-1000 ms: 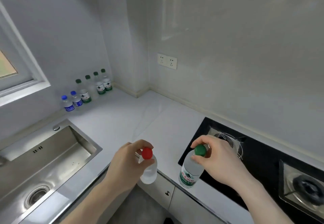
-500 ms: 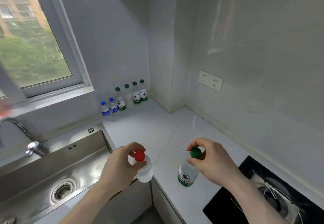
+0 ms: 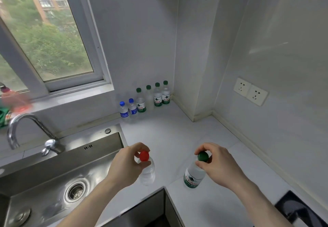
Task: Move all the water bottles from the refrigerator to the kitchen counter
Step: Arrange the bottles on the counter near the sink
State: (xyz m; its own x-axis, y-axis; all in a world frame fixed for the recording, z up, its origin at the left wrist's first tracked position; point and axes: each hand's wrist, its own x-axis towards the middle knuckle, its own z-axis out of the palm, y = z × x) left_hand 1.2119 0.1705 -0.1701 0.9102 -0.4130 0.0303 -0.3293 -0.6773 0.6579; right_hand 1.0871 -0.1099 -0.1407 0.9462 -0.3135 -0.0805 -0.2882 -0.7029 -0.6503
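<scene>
Both hands pinched caps: left hand [image 3: 124,168] red-capped bottle [image 3: 147,171], right hand [image 3: 216,166] green-capped bottle [image 3: 193,175], hanging upright below; bottle row [image 3: 144,98] sat well ahead.

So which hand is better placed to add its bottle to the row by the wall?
Probably the left hand: its red-capped bottle is nearer the row of bottles than the right hand.

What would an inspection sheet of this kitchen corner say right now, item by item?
Surface: pale counter, no spills seen.
Job's things: six bottles in a row by the wall; red-capped bottle and green-capped bottle held by their caps.
Clutter: nothing seen on the counter.
Hands: left hand pinches the red cap; right hand pinches the green cap.
Cables: nothing seen.
Surroundings: sink, tap, window, wall sockets, dark hob.
</scene>
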